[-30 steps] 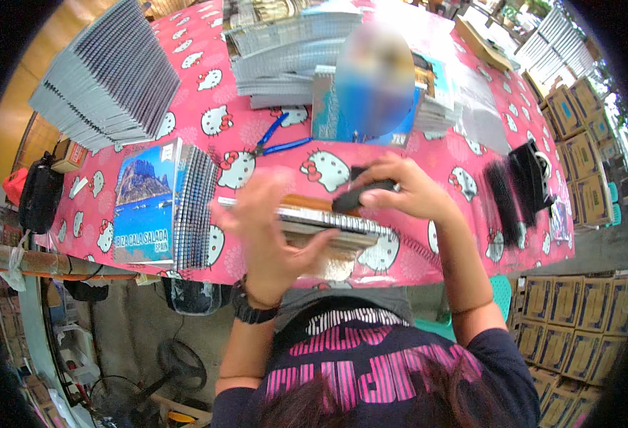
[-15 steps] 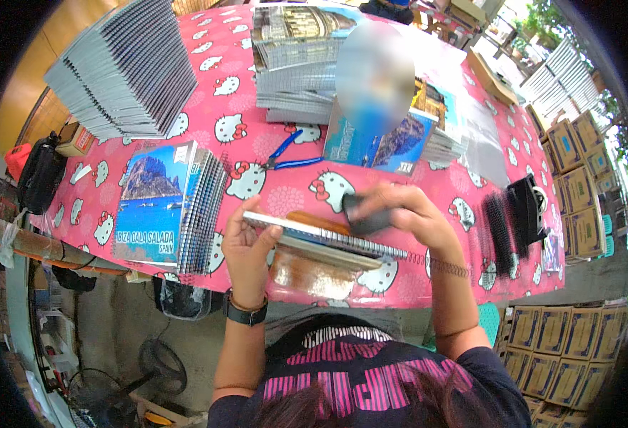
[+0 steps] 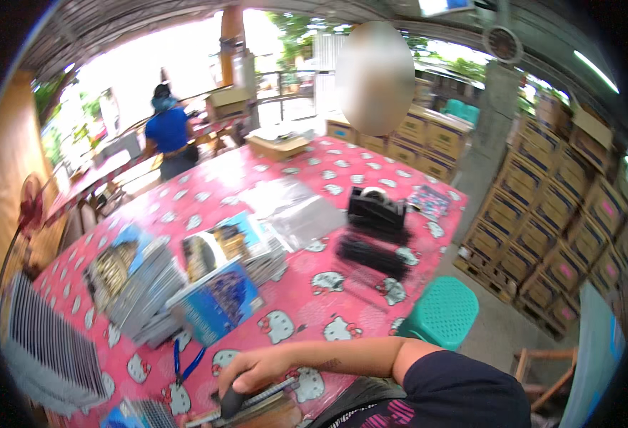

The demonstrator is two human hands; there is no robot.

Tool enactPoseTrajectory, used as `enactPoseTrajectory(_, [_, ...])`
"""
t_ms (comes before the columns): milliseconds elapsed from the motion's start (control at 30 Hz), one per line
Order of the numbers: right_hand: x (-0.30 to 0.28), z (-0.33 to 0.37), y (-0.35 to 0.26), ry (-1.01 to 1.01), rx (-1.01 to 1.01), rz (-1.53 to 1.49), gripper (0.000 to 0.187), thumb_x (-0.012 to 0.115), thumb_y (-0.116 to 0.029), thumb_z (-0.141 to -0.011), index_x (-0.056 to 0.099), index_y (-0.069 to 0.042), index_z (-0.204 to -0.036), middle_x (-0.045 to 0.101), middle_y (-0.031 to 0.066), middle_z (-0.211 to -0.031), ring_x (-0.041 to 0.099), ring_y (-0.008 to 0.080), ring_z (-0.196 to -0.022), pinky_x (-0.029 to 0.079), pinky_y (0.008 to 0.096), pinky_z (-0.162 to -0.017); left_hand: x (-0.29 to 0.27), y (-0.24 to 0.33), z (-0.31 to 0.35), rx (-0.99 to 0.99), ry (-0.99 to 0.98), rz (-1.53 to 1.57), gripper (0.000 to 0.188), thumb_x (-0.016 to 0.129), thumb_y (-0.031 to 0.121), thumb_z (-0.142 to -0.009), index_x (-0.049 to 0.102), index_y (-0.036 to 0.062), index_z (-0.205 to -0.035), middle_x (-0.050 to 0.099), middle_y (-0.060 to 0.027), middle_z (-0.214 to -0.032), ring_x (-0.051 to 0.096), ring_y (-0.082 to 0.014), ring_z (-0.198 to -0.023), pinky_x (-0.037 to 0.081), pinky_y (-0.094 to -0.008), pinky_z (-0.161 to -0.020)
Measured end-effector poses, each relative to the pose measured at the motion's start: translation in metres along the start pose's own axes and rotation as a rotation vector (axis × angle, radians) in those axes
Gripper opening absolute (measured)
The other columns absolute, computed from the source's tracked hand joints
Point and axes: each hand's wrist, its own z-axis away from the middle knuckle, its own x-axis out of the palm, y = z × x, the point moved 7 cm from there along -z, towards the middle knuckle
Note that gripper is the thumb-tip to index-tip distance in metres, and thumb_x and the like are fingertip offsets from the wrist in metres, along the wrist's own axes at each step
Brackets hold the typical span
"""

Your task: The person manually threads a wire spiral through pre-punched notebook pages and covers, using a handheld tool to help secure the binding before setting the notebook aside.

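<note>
A pink tablecloth [image 3: 342, 214] with a white cartoon-cat print covers the long table. Stacks of picture booklets [image 3: 139, 285] lie on its left part, one blue-covered booklet [image 3: 218, 301] tilted against them, with blue-handled scissors [image 3: 185, 362] just in front. Clear plastic sleeves [image 3: 292, 208] lie mid-table, beside a black tape dispenser [image 3: 376, 207] and black binding combs [image 3: 371, 255]. A teal plastic stool [image 3: 439, 314] stands at the table's right edge. Cardboard boxes [image 3: 556, 235] are stacked along the right. A person in a blue shirt [image 3: 165, 132] stands far off.

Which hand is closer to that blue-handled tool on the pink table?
Right. The right hand sits just right of the blue-handled tool, holding a dark object. The left hand is out of view.
</note>
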Motion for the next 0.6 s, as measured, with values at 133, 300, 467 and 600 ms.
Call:
enactPoseTrajectory(133, [-0.014, 0.017, 0.008, 0.023, 0.349, 0.413, 0.049, 0.055, -0.043, -0.091, 0.063, 0.004, -0.103, 0.064, 0.0144, -0.1, 0.058, 0.0223, -0.095, 0.043, 0.0347, -0.084, -0.002, 0.0, 0.003, -0.267, -0.064, -0.251, 0.067, 0.037, 0.06, -0.093, 0.049, 0.0002, -0.122, 0.062, -0.0183, -0.095, 0.062, -0.02, -0.073, 0.05, -0.0267, -0.052])
enactPoseTrajectory(300, [0.007, 0.005, 0.01, -0.028, 0.165, 0.15, 0.051, 0.053, -0.045, -0.092, 0.064, 0.004, -0.1, 0.065, 0.0129, -0.091, 0.058, 0.0219, -0.086, 0.044, 0.0363, -0.076, -0.025, -0.043, 0.0, -0.347, -0.078, -0.136, 0.055, 0.039, 0.051, -0.095, 0.058, 0.0021, -0.112, 0.061, -0.0138, -0.094, 0.06, -0.0208, -0.081, 0.049, -0.028, -0.063])
enactPoseTrajectory(467, [-0.002, 0.002, 0.012, 0.026, 0.096, -0.061, 0.05, 0.054, -0.045, -0.091, 0.064, 0.004, -0.098, 0.064, 0.0134, -0.094, 0.058, 0.0238, -0.089, 0.044, 0.0359, -0.08, -0.026, -0.044, 0.001, -0.137, -0.036, -0.083, 0.052, 0.039, 0.046, -0.096, 0.056, 0.0021, -0.118, 0.06, -0.0144, -0.102, 0.059, -0.022, -0.086, 0.049, -0.0288, -0.071])
enactPoseTrajectory(600, [-0.005, -0.009, 0.015, 0.036, 0.142, 0.281, 0.05, 0.058, -0.046, -0.088, 0.065, 0.003, -0.097, 0.064, 0.0154, -0.095, 0.058, 0.0299, -0.093, 0.044, 0.0396, -0.082, -0.048, -0.06, 0.0, 0.005, -0.004, 0.096, 0.05, 0.039, 0.043, -0.097, 0.054, 0.0022, -0.122, 0.06, -0.0149, -0.109, 0.059, -0.0229, -0.09, 0.05, -0.0295, -0.078])
